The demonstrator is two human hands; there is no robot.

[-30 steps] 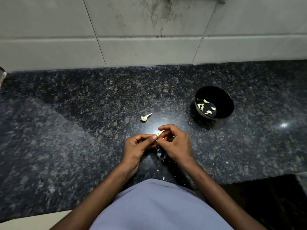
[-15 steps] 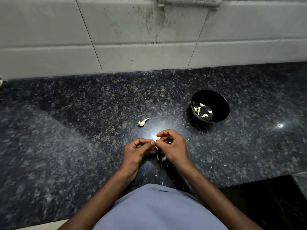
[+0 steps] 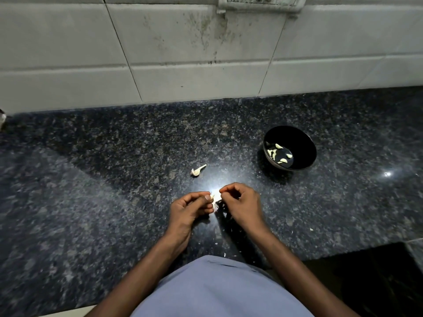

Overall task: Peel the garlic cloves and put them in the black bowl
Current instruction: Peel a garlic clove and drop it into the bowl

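Observation:
Over the dark granite counter (image 3: 91,202), both my hands meet on one small pale garlic clove (image 3: 215,199). My left hand (image 3: 190,209) pinches it between thumb and fingers. My right hand (image 3: 242,204) pinches its other side with curled fingertips. The clove is mostly hidden between the fingers. The black bowl (image 3: 304,138) stands to the right and farther back, with several peeled cloves (image 3: 278,153) inside. A dry garlic stem piece (image 3: 197,170) lies on the counter just beyond my hands.
Small white flecks of garlic skin (image 3: 311,229) lie scattered near the counter's front edge. A tiled wall (image 3: 183,53) with a switch plate (image 3: 261,2) closes the back. Some object (image 3: 2,118) shows at the far left edge.
My hands stay together on the clove, with only small finger shifts. The camera has tilted up, showing more wall and the switch plate.

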